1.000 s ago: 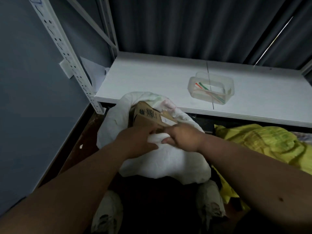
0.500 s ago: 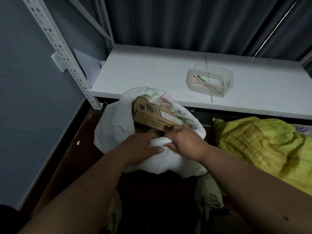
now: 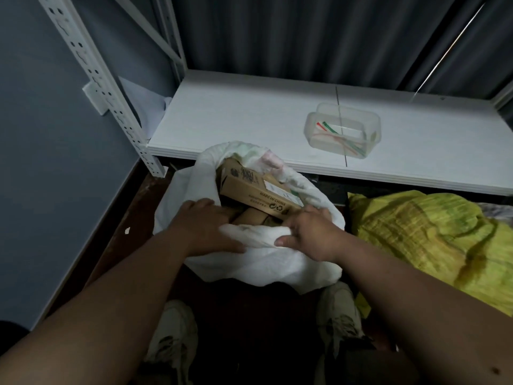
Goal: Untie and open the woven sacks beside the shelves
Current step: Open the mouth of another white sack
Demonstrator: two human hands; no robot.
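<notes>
A white woven sack (image 3: pixel 266 268) stands on the floor in front of the shelf, its mouth open. Brown cardboard boxes (image 3: pixel 258 190) show inside it. My left hand (image 3: pixel 205 226) grips the near rim of the sack on the left, fingers curled over the edge into the opening. My right hand (image 3: pixel 311 234) pinches the same near rim on the right, thumb on the white fabric. A yellow-green woven sack (image 3: pixel 424 234) lies to the right of the white one, its mouth out of sight.
A white shelf board (image 3: pixel 249 118) runs behind the sacks, carrying a clear plastic tub (image 3: pixel 369 120) with coloured strips. A perforated white upright (image 3: pixel 94 79) stands at the left by the grey wall. My shoes (image 3: pixel 338 318) are below on the dark floor.
My hands have moved apart along the near rim, spreading the white sack's mouth wider. More of the cardboard boxes inside now shows.
</notes>
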